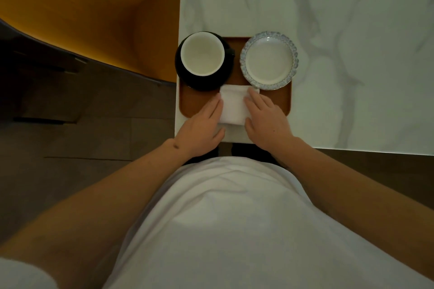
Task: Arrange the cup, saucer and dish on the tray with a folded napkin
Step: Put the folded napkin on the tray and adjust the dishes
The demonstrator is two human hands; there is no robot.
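Right, down on the white marble tabletop [340, 30] sits a brown tray [195, 103], pushed up against the left edge, and it is nicely filled. On its far left stands the cup [202, 54], white inside and empty, seated on a black saucer [187, 78] whose rim pokes out just past the tray's left side. Just beside it, far right on the tray, lies the dish [269, 60], white in the middle with a frilled blue-patterned rim, reaching slightly over the tray's right edge. It is empty too.

Now the folded napkin [233, 105]: a white rectangle lying at the near middle of the tray, its far end tucked close under saucer and dish, its near end hanging over the tray's front rim onto the tabletop.

Both hands are on it. The left hand [202, 128] lies flat along the napkin's left side, fingers [215, 107] stretched out and relaxed, pressing rather than gripping, thumb spread toward the tabletop edge. The right hand [265, 119] mirrors it on the right side, palm down, fingers [254, 98] extended over the napkin's far right corner, nothing clenched. So, napkin framed between two flat hands, held down and not pinched.

Near the camera there is a white shirt [230, 218], with bare forearms either side. To the left, an orange seat [82, 12] curves over a dark floor [82, 112].
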